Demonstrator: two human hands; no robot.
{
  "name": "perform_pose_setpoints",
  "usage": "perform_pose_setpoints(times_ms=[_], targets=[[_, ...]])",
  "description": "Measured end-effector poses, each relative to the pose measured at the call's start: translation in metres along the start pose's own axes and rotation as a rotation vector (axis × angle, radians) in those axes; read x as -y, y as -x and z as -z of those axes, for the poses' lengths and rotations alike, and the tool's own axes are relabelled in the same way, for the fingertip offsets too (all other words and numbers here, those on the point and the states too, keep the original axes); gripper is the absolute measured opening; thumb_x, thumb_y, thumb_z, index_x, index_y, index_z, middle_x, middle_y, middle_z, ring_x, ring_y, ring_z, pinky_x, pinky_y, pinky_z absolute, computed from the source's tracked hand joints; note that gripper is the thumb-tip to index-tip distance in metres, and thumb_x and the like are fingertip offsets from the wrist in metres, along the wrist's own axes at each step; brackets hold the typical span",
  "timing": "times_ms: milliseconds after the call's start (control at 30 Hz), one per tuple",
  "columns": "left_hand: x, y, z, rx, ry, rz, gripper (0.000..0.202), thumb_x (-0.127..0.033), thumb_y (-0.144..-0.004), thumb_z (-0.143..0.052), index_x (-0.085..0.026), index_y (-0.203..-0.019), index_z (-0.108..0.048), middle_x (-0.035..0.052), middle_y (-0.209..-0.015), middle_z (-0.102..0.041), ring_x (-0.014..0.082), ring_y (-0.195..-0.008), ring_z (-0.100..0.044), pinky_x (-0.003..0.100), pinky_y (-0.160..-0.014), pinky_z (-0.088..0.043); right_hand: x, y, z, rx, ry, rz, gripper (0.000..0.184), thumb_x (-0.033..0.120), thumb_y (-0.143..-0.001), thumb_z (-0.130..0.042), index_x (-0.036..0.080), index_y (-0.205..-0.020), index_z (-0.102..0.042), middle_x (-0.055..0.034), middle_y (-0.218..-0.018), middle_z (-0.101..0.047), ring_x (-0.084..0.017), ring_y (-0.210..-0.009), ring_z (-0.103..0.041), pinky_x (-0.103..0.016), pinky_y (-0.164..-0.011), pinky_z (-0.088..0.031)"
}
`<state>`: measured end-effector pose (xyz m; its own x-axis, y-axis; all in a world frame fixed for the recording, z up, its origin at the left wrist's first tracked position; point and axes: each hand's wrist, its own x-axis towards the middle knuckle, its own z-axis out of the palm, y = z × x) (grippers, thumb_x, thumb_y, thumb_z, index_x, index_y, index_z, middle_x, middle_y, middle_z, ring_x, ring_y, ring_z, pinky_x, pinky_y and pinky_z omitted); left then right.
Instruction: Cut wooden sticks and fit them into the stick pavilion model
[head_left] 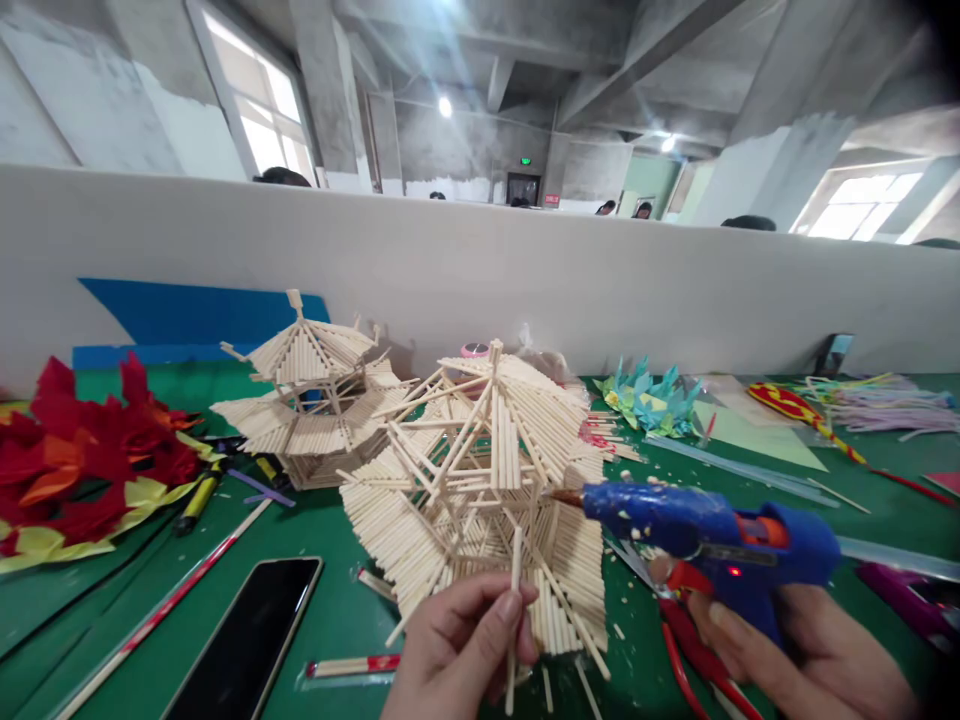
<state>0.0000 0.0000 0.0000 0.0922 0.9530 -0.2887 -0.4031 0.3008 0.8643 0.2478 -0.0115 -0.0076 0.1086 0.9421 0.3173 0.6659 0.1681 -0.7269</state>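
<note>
Between thumb and fingers, my left hand (pixel 480 640) pinches a short wooden stick (pixel 515 570) held upright. My right hand (pixel 787 640) grips a blue hot glue gun (pixel 675 515) whose nozzle points left, close to the stick model; a red light glows on its body. In front of me stands a pavilion model (pixel 480 480) built of wooden sticks, its roof partly covered with stick panels and partly bare frame. Red-handled pliers (pixel 686 640) lie under the glue gun, partly hidden by my right hand.
A second stick pavilion (pixel 319 400) stands behind left. Red paper flowers (pixel 90 460), a phone (pixel 247 640) and a stick in wrapping (pixel 172 595) lie left. Blue paper flowers (pixel 649 397), glue sticks (pixel 739 468) and a purple object (pixel 911 605) are right. A white partition (pixel 480 260) rises behind.
</note>
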Motion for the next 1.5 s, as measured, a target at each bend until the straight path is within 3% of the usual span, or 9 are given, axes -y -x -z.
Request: perform_pose_setpoints(times_ms=[167,300,567,767,933,1233,1300,1400,1500], targets=[[-0.003,0.005,-0.002,-0.017,-0.011,-0.024,0.023,-0.039,-0.063,-0.072,-0.017,-0.071,-0.071,-0.0019,-0.049,-0.058,0.0047,-0.043,-0.038,0.017,-0.043,-0.025,-0.017,-0.004,0.014,-0.011,-0.042,-0.189,0.027,0.045,-0.076,-0.054,0.021,-0.087,-0.054,0.0008,-0.066,-0.066,-0.018,-0.06,-0.062,-0.022,-0.056,-0.051],[-0.009,0.012,0.0,-0.036,-0.044,-0.028,0.019,-0.036,-0.066,-0.07,-0.019,-0.071,-0.071,-0.0012,-0.051,-0.061,0.0069,-0.047,-0.043,0.017,-0.047,-0.031,-0.045,-0.018,0.02,-0.071,0.162,-0.312,0.037,0.056,-0.073,-0.047,0.02,-0.077,-0.054,-0.0006,-0.062,-0.062,-0.019,-0.061,-0.059,-0.026,-0.058,-0.048],[-0.014,0.027,0.008,-0.067,-0.035,0.0,0.016,-0.036,-0.064,-0.072,-0.021,-0.069,-0.071,-0.0015,-0.052,-0.062,0.0072,-0.05,-0.045,0.016,-0.045,-0.031,-0.135,-0.03,0.003,-0.017,0.4,-0.48,0.03,0.04,-0.083,-0.05,0.016,-0.099,-0.058,-0.0047,-0.094,-0.063,-0.018,-0.079,-0.06,-0.034,-0.07,-0.048],[-0.014,0.032,0.011,-0.077,-0.037,-0.03,0.014,-0.033,-0.067,-0.07,-0.021,-0.073,-0.071,-0.0018,-0.049,-0.059,0.0072,-0.049,-0.045,0.015,-0.044,-0.032,-0.159,-0.031,-0.003,-0.028,0.463,-0.461,0.025,0.032,-0.085,-0.052,0.017,-0.104,-0.055,-0.0052,-0.107,-0.058,-0.018,-0.091,-0.058,-0.039,-0.078,-0.047],[-0.017,0.035,0.01,-0.149,-0.049,-0.052,0.017,-0.033,-0.064,-0.071,-0.02,-0.075,-0.071,-0.0003,-0.051,-0.061,0.0105,-0.052,-0.051,0.017,-0.047,-0.038,-0.136,-0.028,0.003,-0.172,0.395,-0.307,0.03,0.034,-0.081,-0.054,0.015,-0.104,-0.056,-0.0068,-0.097,-0.062,-0.02,-0.084,-0.059,-0.036,-0.072,-0.048],[-0.021,0.037,-0.005,-0.206,-0.222,-0.126,0.028,-0.043,-0.062,-0.067,-0.019,-0.075,-0.072,0.0007,-0.046,-0.056,0.0161,-0.049,-0.053,0.024,-0.043,-0.041,-0.026,-0.028,0.0,-0.265,0.216,0.038,0.026,0.04,-0.082,-0.047,0.022,-0.099,-0.056,-0.0016,-0.084,-0.06,-0.014,-0.071,-0.057,-0.025,-0.068,-0.047],[-0.023,0.038,-0.004,-0.179,-0.28,-0.142,0.026,-0.043,-0.062,-0.067,-0.019,-0.072,-0.072,0.0008,-0.045,-0.056,0.016,-0.049,-0.052,0.024,-0.043,-0.04,-0.012,-0.02,-0.005,-0.195,0.221,0.069,0.02,0.037,-0.083,-0.047,0.021,-0.09,-0.057,-0.0007,-0.077,-0.061,-0.013,-0.064,-0.056,-0.024,-0.063,-0.046],[-0.023,0.04,0.001,-0.099,-0.403,-0.199,0.019,-0.038,-0.066,-0.066,-0.02,-0.065,-0.071,0.0006,-0.046,-0.055,0.0145,-0.046,-0.049,0.024,-0.042,-0.037,0.0,0.001,-0.019,0.078,0.246,0.117,0.018,0.032,-0.082,-0.047,0.022,-0.072,-0.057,0.0024,-0.06,-0.06,-0.012,-0.051,-0.054,-0.022,-0.049,-0.044],[-0.014,0.038,0.011,0.112,-0.663,-0.346,0.021,-0.032,-0.075,-0.057,-0.022,-0.061,-0.069,0.0009,-0.05,-0.056,0.014,-0.047,-0.05,0.023,-0.045,-0.038,0.003,0.027,-0.041,0.33,0.288,0.169,0.018,0.024,-0.078,-0.049,0.023,-0.061,-0.054,0.0033,-0.049,-0.057,-0.014,-0.042,-0.054,-0.023,-0.041,-0.043]])
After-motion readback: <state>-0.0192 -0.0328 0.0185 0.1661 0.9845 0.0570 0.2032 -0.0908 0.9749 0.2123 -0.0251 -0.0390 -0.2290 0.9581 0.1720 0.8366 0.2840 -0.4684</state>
